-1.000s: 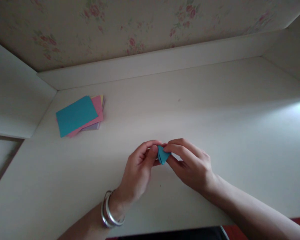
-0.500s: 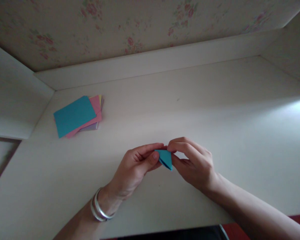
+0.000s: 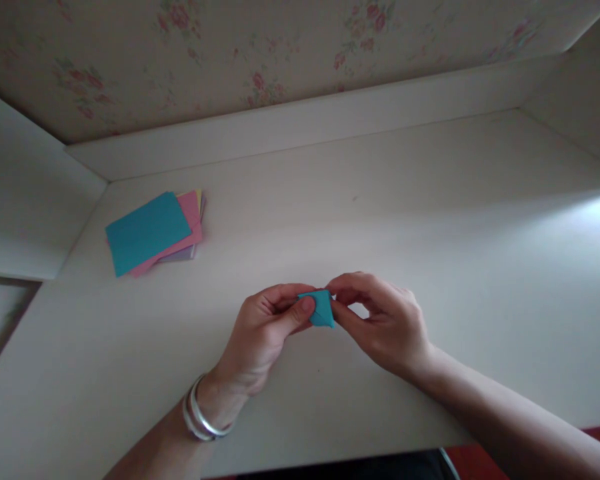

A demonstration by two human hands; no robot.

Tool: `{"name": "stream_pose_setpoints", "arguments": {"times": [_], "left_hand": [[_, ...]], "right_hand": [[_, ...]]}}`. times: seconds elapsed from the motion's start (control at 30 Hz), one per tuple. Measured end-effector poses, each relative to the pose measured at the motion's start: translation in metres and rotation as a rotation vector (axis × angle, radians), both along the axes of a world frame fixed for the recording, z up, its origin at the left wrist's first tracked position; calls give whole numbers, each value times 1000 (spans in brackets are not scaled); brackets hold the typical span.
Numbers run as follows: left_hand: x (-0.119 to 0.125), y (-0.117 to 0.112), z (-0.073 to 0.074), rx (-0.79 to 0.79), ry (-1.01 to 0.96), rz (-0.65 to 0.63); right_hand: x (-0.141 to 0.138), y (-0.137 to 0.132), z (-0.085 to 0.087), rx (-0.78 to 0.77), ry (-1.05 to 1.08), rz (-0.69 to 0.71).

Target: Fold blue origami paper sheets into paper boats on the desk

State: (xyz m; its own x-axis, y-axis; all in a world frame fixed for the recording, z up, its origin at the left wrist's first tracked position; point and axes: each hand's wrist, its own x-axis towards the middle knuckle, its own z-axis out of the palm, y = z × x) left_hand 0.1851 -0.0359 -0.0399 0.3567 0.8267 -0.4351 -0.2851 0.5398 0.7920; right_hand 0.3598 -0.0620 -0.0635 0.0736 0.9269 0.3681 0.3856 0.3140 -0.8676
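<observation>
A small piece of folded blue paper (image 3: 323,311) is held up between both hands over the white table. My left hand (image 3: 267,327) grips its left side, the thumb lying flat across the front and the fingers behind. On the other side, my right hand (image 3: 385,320) pinches the paper's right edge between thumb and fingertips. The paper now looks roughly four-sided, with a crease across its front. Its back is hidden by my left fingers.
A fanned stack of coloured paper sheets (image 3: 147,233), blue on top with pink, yellow and purple beneath, lies at the left on the white table (image 3: 330,233). A raised white ledge (image 3: 290,123) runs along the back, below a flowered wall.
The folded paper has shifted slightly left with both hands. Its lower point and dark open fold no longer show; the front looks flatter and squarer.
</observation>
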Motion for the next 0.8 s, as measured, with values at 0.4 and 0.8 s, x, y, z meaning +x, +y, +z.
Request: {"name": "stream_pose_setpoints", "arguments": {"times": [0.4, 0.8], "left_hand": [[2, 1, -7, 77, 212, 164], [-5, 4, -3, 256, 404, -117]], "right_hand": [[1, 6, 13, -310, 71, 129], [0, 7, 10, -220, 9, 104]]}}
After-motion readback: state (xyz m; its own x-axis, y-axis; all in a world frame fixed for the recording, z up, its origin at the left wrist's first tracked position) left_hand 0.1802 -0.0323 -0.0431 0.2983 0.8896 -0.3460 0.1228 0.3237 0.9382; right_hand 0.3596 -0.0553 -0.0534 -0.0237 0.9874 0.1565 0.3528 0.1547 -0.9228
